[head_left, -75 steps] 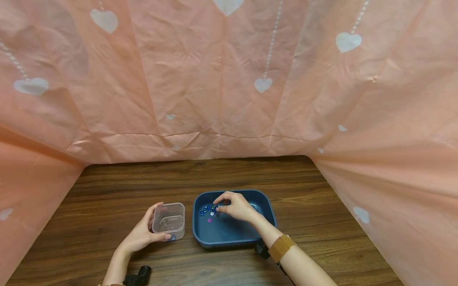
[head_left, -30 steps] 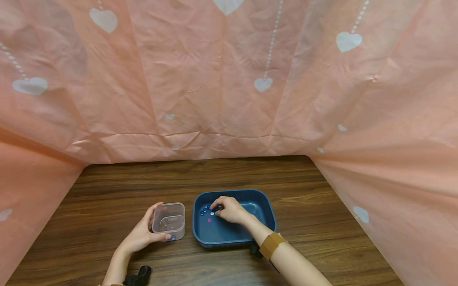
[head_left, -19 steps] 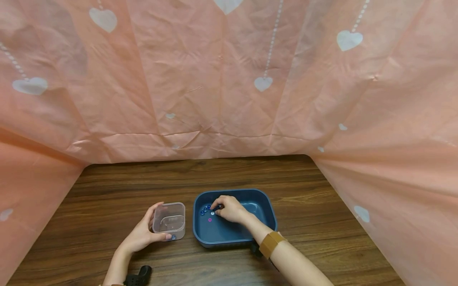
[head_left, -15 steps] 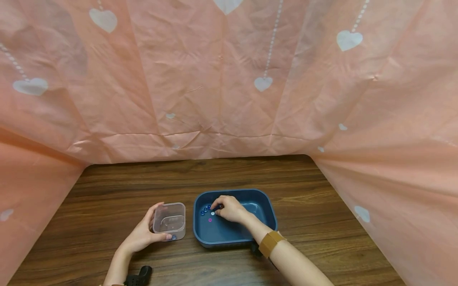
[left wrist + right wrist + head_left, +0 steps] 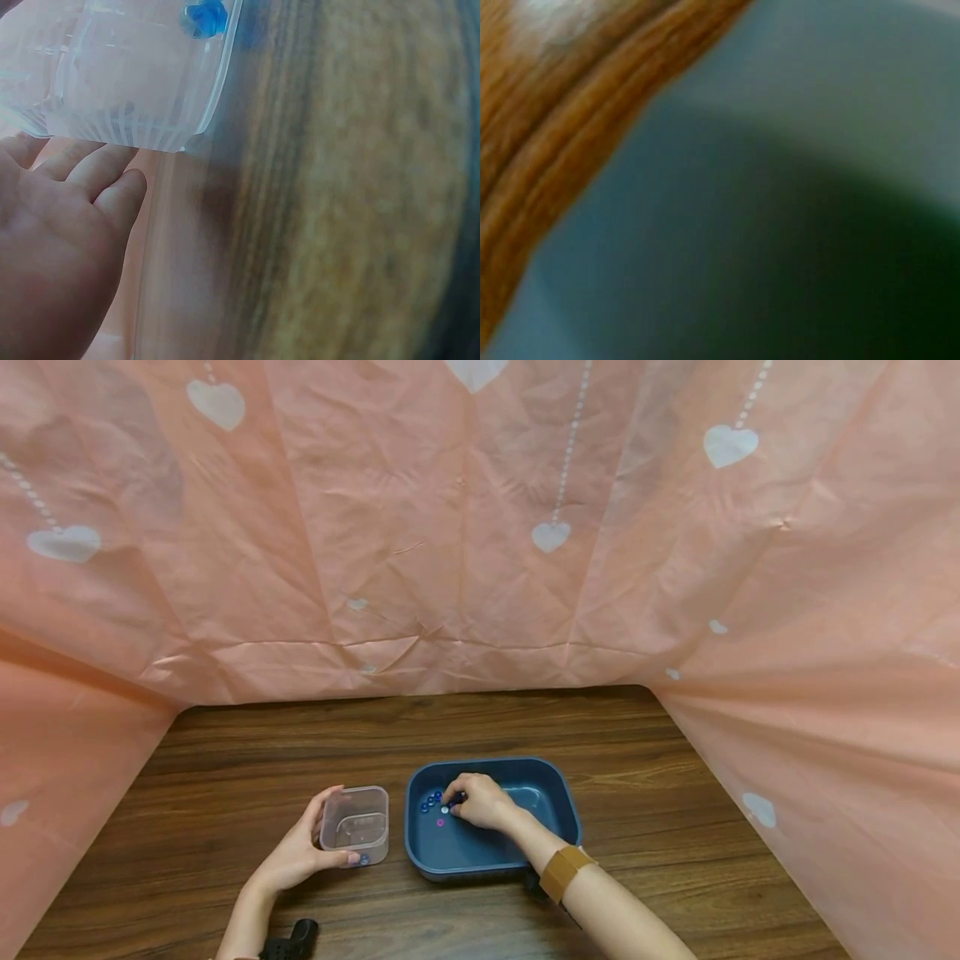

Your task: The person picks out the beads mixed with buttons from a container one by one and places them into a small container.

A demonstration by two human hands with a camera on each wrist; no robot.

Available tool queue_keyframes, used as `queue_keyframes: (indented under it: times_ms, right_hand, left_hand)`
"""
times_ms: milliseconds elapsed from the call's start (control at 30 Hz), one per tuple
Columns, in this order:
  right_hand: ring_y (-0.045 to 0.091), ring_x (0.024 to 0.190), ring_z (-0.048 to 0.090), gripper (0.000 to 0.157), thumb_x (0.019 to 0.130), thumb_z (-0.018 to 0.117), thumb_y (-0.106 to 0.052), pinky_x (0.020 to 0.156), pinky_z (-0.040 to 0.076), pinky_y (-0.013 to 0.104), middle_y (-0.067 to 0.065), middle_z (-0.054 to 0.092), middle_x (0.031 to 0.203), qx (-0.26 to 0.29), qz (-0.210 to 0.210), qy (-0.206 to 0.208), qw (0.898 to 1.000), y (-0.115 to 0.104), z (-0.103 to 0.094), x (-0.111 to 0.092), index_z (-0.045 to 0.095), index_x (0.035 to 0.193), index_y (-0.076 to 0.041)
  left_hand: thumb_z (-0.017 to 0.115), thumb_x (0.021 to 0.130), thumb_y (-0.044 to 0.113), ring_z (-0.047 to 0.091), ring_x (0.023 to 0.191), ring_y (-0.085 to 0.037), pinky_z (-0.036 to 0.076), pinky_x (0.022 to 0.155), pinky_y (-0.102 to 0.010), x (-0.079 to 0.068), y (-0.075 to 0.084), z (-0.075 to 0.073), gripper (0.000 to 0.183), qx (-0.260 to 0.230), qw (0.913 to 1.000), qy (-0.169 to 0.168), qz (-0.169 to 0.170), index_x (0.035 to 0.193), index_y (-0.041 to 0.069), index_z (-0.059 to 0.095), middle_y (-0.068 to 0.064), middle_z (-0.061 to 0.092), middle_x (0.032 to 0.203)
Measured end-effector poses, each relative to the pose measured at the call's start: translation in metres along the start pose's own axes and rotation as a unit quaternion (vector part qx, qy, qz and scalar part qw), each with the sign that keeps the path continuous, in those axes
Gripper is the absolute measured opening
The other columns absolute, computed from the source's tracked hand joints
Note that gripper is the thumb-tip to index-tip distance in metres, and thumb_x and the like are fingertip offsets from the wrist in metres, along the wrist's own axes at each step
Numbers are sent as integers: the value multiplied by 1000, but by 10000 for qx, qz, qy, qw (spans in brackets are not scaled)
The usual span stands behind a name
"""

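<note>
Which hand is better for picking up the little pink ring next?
Probably the right hand: it's inside the blue tray, near the pink ring, though I can't tell if it pinches anything. The left hand holds the clear box.

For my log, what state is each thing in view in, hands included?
Clear container: upright, open-topped, at least one blue bead inside.
Blue tray: upright, uncovered, holding loose beads.
Blue beads: grouped, loose.
Pink bead: lying apart.
Left hand: gripping the container.
Right hand: fingers bent over the beads; grip unclear.
Pink curtain: hanging, creased.
</note>
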State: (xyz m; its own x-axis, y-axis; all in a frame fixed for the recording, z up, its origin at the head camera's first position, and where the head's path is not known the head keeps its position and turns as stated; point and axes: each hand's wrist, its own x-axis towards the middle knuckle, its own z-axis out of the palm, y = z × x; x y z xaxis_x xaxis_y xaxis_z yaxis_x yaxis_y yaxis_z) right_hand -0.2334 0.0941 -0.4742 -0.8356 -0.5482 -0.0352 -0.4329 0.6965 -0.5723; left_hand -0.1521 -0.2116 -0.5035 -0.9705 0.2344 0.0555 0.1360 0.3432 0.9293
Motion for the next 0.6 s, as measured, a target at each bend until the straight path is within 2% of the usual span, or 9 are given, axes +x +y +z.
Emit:
queue_keyframes:
  times_ms: [233, 600]
  right_hand:
    - [24, 106, 61, 14, 87, 70, -5, 90, 47, 40, 1, 67, 105, -115, 2, -27, 9999, -1, 0, -1, 76, 98, -13]
    - [25, 109, 59, 13, 88, 69, -7, 94, 45, 41, 1, 67, 106, -204, 31, -37, 9998, -2, 3, -2, 76, 96, -15]
  left_hand:
    - [86, 72, 10, 46, 126, -43, 43, 91, -37, -1, 0, 0, 100, -17, 10000, -15, -9, 149, 5, 23, -25, 39, 146]
    - [86, 72, 10, 46, 126, -44, 44, 90, -34, -1, 1, 0, 100, -54, 10000, -35, -47, 149, 4, 22, -26, 38, 147]
